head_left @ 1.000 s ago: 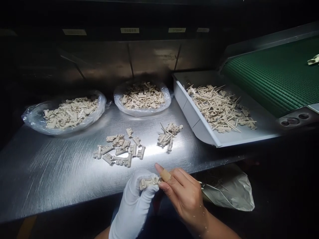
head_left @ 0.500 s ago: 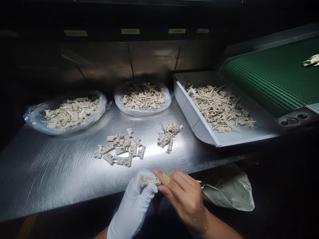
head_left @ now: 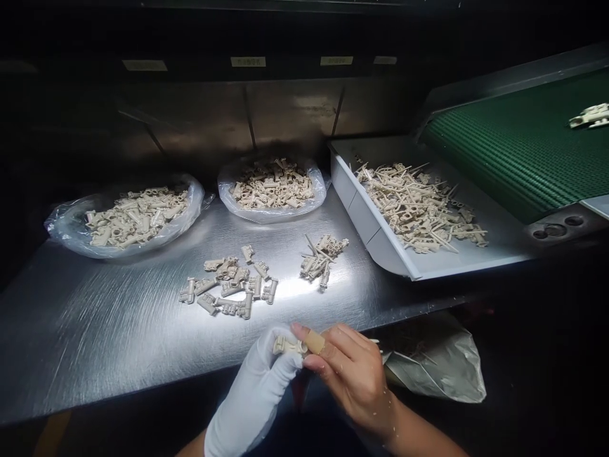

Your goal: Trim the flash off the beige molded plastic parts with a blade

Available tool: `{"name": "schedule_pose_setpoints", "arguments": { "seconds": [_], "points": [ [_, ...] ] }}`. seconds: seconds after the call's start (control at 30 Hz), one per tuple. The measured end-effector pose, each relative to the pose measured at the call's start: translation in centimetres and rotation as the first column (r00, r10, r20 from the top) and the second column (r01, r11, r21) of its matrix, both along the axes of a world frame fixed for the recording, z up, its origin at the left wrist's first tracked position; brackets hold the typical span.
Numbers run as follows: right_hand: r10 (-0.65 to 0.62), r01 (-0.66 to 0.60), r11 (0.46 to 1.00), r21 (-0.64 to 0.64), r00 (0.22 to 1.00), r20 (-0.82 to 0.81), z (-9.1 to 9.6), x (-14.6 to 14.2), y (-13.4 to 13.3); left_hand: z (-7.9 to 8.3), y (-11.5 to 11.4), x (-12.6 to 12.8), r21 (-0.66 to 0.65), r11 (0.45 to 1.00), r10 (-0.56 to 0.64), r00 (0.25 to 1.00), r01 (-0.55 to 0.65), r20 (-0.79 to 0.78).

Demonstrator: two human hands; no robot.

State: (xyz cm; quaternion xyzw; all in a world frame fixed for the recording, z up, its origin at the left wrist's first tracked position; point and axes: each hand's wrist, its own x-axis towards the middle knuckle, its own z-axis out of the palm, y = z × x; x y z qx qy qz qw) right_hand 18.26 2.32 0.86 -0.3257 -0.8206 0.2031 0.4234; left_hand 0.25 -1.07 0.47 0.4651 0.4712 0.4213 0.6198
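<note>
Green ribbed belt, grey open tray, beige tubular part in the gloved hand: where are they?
Green ribbed belt (head_left: 516, 143), head view: bare surface.
Grey open tray (head_left: 361, 209), head view: left wall.
Beige tubular part (head_left: 287, 345), head view: middle of its body.

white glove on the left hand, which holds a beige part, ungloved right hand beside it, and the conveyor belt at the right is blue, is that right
Not quite: the head view shows that the conveyor belt is green, not blue. The rest stands: the left hand wears a white glove and holds a beige part, with the ungloved right hand beside it.
</note>
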Motion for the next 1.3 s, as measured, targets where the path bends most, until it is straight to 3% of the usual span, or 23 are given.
{"name": "schedule_pose_setpoints", "arguments": {
  "seconds": [0.13,0.23,0.33,0.37,0.43,0.53,0.63,0.73,0.87,1.03,1.3],
  "points": [
    [-0.020,-0.036,0.961,-0.274,0.980,-0.197,0.3,0.0,0.3,0.3,0.2,0.1,0.003,0.999,0.037,0.997,-0.037,0.064],
    [-0.097,-0.047,0.861,-0.507,0.962,-0.255,0.2,0.0,0.4,0.6,0.5,0.3,0.046,0.994,0.095,0.992,-0.099,0.084],
    [-0.074,-0.067,0.769,-0.636,0.979,-0.192,0.0,0.2,0.5,0.5,0.5,0.4,0.059,0.981,0.178,0.982,-0.182,0.065],
    [-0.067,-0.048,0.772,-0.634,0.985,-0.157,0.0,0.4,0.6,0.4,0.4,0.3,0.060,0.976,0.208,0.977,-0.210,0.041],
    [-0.063,0.012,0.840,-0.542,0.995,-0.076,0.2,0.7,0.7,0.0,-0.1,0.1,0.059,0.967,0.252,0.967,-0.249,-0.038],
    [-0.029,0.035,0.962,-0.269,0.999,0.027,1.1,1.2,1.0,-0.5,-0.7,-0.3,0.103,0.956,0.288,0.942,-0.273,-0.172],
    [-0.013,0.023,0.997,-0.075,0.991,0.136,2.2,1.3,1.0,-0.2,-0.7,-0.4,0.214,0.953,0.254,0.949,-0.213,-0.186],
    [-0.047,0.047,0.999,0.007,0.980,0.192,2.9,1.2,0.9,0.3,-0.3,-0.4,0.296,0.950,0.160,0.971,-0.102,-0.178],
    [-0.050,0.047,0.999,0.018,0.985,0.163,3.0,1.0,0.9,0.5,-0.3,-0.4,0.345,0.935,0.170,0.960,-0.085,-0.223],
    [-0.082,0.082,0.993,-0.088,0.997,0.005,2.6,0.9,0.8,1.1,-0.5,-0.2,0.265,0.956,0.170,0.975,-0.128,-0.142],
    [-0.104,0.099,0.991,-0.095,0.993,-0.054,1.9,0.7,0.4,1.6,-0.3,-0.1,0.241,0.966,0.129,0.983,-0.096,-0.127]
  ]
}}
